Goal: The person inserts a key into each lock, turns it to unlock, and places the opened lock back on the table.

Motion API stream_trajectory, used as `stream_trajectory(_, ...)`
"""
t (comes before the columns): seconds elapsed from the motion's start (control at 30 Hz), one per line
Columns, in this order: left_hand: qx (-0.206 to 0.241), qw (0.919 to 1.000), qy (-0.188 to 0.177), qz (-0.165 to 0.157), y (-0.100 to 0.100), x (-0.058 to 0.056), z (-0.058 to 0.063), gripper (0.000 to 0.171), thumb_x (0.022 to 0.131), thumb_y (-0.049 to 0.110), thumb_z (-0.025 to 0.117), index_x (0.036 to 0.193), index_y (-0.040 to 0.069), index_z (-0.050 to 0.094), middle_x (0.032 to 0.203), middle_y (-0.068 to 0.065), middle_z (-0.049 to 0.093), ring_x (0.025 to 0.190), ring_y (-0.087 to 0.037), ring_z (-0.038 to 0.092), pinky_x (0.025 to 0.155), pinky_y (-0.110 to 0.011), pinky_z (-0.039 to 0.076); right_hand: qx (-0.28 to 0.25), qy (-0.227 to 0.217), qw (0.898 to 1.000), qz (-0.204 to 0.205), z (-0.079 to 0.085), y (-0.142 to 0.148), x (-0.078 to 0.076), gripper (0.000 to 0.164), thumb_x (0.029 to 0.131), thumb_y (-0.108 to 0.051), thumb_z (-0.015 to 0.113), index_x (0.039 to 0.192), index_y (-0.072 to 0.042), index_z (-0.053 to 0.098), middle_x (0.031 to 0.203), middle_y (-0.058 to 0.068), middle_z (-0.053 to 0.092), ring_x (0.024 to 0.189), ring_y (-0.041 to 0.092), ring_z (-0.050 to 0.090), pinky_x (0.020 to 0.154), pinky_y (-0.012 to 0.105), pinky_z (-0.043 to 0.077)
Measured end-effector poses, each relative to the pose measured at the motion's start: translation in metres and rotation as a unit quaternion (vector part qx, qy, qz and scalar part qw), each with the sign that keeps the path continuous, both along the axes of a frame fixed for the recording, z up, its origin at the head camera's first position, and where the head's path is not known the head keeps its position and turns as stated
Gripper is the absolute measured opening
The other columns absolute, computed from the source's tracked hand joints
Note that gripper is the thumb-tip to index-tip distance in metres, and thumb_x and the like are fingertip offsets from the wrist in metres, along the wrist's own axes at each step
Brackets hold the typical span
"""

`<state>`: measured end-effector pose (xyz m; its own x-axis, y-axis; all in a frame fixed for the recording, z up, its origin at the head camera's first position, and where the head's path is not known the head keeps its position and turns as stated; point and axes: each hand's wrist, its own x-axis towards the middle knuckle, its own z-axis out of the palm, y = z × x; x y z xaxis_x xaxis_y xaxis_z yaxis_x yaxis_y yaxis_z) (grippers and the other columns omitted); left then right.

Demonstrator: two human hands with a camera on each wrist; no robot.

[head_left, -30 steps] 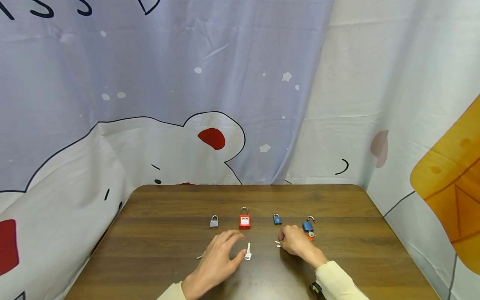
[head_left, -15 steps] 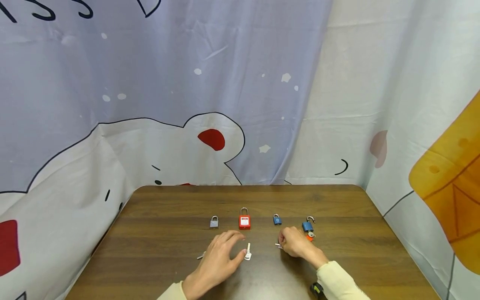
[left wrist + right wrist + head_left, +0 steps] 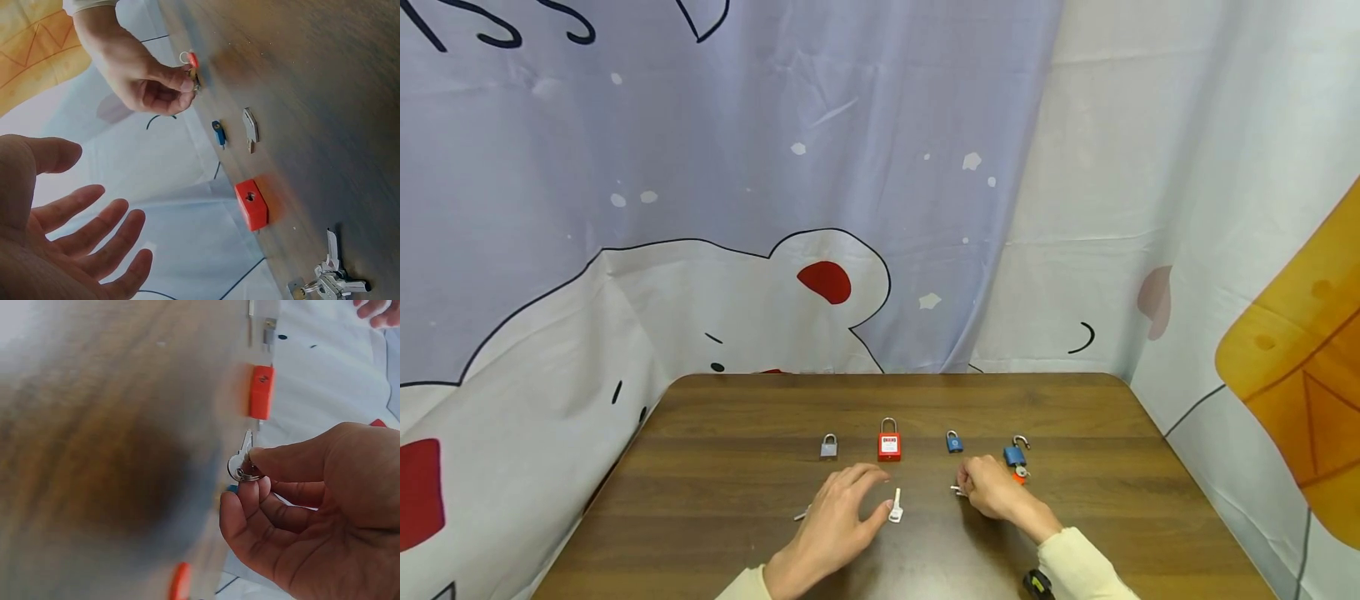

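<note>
In the head view my right hand [image 3: 996, 489] is low over the right half of the table. Its thumb and fingertips pinch a small silver key [image 3: 244, 455] on a metal ring, seen clearly in the right wrist view. My left hand [image 3: 841, 518] is held with its fingers spread and slightly bent, holding nothing. Beside its thumb lies a larger silver key [image 3: 896, 507]. A bunch of silver keys [image 3: 332, 275] lies to its left, mostly hidden behind the hand in the head view. The closed small blue padlock [image 3: 954, 442] stands just beyond my right hand.
A silver padlock [image 3: 828, 450] and a red padlock [image 3: 889, 447] with a tall shackle stand in the same row on the brown table [image 3: 722, 467]. At the right is a blue padlock [image 3: 1014, 456] with its shackle open, with an orange-red tag [image 3: 1019, 478] by it.
The keys in my right fingertips have turned slightly, their prongs now closer together than a second ago. My left hand stays where it was, and the head view has tilted up a little.
</note>
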<state>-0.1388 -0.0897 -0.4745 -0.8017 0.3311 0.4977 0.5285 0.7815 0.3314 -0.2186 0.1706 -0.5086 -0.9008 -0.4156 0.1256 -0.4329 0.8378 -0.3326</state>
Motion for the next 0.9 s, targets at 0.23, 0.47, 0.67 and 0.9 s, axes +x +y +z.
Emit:
stream_trajectory(0.23, 0.004, 1.0000, -0.003, 0.008, 0.000, 0.001, 0.001, 0.029, 0.082, 0.033, 0.067, 0.108, 0.021, 0.064, 0.110, 0.009, 0.063, 0.102, -0.010, 0.059, 0.088, -0.035, 0.048, -0.010, 0.025, 1.000, 0.005, 0.016, -0.002, 0.000, 0.021, 0.071, 0.006, 0.054, 0.069, -0.014, 0.056, 0.065, -0.008, 0.053, 0.061, 0.007, 0.047, 0.054, 0.021, 0.039)
stream_trajectory(0.47, 0.006, 0.9999, -0.006, 0.010, 0.000, 0.001, 0.000, 0.029, 0.082, 0.033, 0.067, 0.108, 0.021, 0.064, 0.110, 0.010, 0.063, 0.103, -0.010, 0.059, 0.088, -0.035, 0.048, -0.015, 0.032, 0.999, 0.017, 0.020, -0.004, 0.003, 0.021, 0.072, 0.004, 0.054, 0.069, -0.017, 0.056, 0.065, -0.010, 0.051, 0.060, 0.005, 0.045, 0.053, 0.018, 0.037)
stream_trajectory(0.67, 0.009, 0.9999, 0.006, 0.011, -0.001, 0.000, -0.001, 0.028, 0.081, 0.033, 0.068, 0.106, 0.021, 0.065, 0.108, 0.010, 0.063, 0.102, -0.009, 0.059, 0.087, -0.033, 0.048, -0.024, 0.036, 0.999, 0.022, 0.024, -0.005, 0.004, 0.021, 0.075, 0.005, 0.054, 0.072, -0.016, 0.057, 0.067, -0.010, 0.052, 0.062, 0.005, 0.045, 0.054, 0.018, 0.038)
stream_trajectory(0.9, 0.018, 0.9997, 0.014, 0.008, -0.002, -0.001, 0.000, 0.028, 0.080, 0.033, 0.069, 0.105, 0.021, 0.065, 0.108, 0.010, 0.064, 0.101, -0.008, 0.059, 0.086, -0.033, 0.048, -0.039, 0.038, 0.998, 0.017, 0.039, -0.008, 0.006, 0.025, 0.074, 0.009, 0.051, 0.072, -0.016, 0.055, 0.067, -0.011, 0.048, 0.063, 0.004, 0.044, 0.055, 0.017, 0.037)
